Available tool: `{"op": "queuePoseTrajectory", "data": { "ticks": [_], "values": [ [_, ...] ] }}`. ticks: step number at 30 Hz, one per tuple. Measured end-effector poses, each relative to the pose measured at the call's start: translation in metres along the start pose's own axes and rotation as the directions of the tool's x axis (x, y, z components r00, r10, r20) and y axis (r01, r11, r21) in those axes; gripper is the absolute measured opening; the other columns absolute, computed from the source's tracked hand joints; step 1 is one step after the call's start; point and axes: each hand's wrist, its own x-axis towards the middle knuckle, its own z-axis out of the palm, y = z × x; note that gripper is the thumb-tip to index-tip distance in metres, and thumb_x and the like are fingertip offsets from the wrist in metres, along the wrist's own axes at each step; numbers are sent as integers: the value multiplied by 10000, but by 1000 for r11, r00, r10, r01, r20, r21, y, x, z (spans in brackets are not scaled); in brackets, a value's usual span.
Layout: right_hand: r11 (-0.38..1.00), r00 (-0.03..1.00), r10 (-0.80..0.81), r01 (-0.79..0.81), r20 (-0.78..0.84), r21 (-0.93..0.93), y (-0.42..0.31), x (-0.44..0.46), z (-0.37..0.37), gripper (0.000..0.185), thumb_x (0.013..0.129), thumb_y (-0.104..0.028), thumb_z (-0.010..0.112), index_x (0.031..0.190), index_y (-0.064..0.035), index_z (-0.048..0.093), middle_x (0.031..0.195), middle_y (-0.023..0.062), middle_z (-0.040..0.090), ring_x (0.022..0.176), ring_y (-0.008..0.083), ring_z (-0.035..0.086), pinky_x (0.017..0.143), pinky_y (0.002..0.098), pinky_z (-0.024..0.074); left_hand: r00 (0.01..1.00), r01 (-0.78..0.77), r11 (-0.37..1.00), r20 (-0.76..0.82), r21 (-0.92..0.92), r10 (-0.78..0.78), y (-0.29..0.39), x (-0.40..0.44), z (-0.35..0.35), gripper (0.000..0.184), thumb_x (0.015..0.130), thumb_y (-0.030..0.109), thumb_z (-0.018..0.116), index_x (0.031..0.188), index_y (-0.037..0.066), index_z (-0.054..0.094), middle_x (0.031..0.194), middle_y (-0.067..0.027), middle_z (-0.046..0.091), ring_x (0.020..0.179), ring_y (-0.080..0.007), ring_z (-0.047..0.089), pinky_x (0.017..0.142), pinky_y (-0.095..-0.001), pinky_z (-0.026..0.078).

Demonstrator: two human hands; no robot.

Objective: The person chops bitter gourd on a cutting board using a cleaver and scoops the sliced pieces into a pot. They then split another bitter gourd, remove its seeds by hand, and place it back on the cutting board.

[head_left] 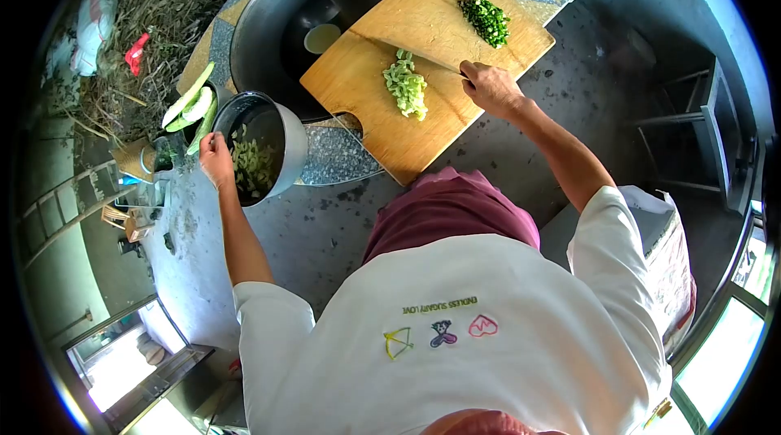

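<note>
The right hand [492,87] is closed around the handle of the knife [439,66], whose blade extends leftward over the cutting board [455,110], while the left hand [216,160] pinches the pot's rim [285,114].

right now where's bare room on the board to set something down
The cutting board is bare at its near corner, below the pale pile, and between the knife and the dark green pile. Crowded: where knife, right hand and pale pile nearly meet.

A rustic kitchen, with a large wok [252,36] and cutting board [455,102].
</note>
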Motion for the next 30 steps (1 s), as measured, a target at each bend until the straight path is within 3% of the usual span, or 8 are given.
{"op": "queuePoseTrajectory", "data": {
  "ticks": [4,6,10,12,14,17,22,30],
  "values": [
    [996,996,-94,94,7,2,1,-16,0,145,837,-180,466,927,-67,471,781,143,583,726,334,586,600,431,460,888,449,889,157,-90,-433,11,1,-10,264,835,201,573,1027,21,557,707,-58,591,669,-170,573,612,-286,455],
    [993,993,-120,120,17,14,0,-26,-3,140,837,-174,465,923,-64,471,780,141,583,709,332,586,590,425,461,973,-185,981,-149,-60,175,11,3,-6,296,840,167,572,1086,9,526,874,-105,601,778,-181,575,693,-284,467],
    [968,994,-37,61,-102,243,-8,-49,-5,100,825,-126,493,810,-29,472,649,120,559,566,281,576,496,379,454,976,-208,937,-126,-282,179,127,-30,-8,235,857,102,547,1069,3,532,1027,-120,570,883,-197,560,791,-302,452],
    [525,902,359,-407,238,748,-15,-60,-5,116,837,-106,480,764,-20,453,546,65,496,429,174,510,388,308,406,944,-303,870,7,-389,331,163,-56,18,224,858,76,545,1073,15,531,1035,-98,571,908,-179,553,817,-292,445],
    [230,865,419,-396,277,889,-16,-74,15,144,845,-105,463,731,-26,428,538,44,456,385,109,437,344,251,366,914,-120,806,251,-580,317,189,-88,61,248,871,134,539,1101,41,527,1153,-115,524,1039,-204,503,891,-328,403],
    [-13,803,474,-403,361,915,-31,-94,30,102,845,-106,461,776,-40,426,598,40,456,398,110,438,348,251,362,818,-228,801,337,-554,466,193,-111,137,331,879,242,525,1151,53,506,1209,-158,471,1125,-293,442,946,-389,354],
    [-157,782,484,-363,392,918,-62,-104,57,72,874,-113,452,846,-52,425,614,42,471,425,130,477,386,254,391,735,-419,857,442,-300,514,188,-138,193,507,877,394,464,1249,53,421,1278,-179,407,1226,-346,325,1025,-484,216],
    [-141,821,400,-385,408,912,-106,-83,71,93,898,-108,430,868,-27,394,644,57,481,432,150,503,392,278,433,770,-430,860,386,-274,508,206,-159,190,623,812,490,520,1259,69,418,1277,-201,403,1224,-356,339,1032,-488,209]
  ]
}}
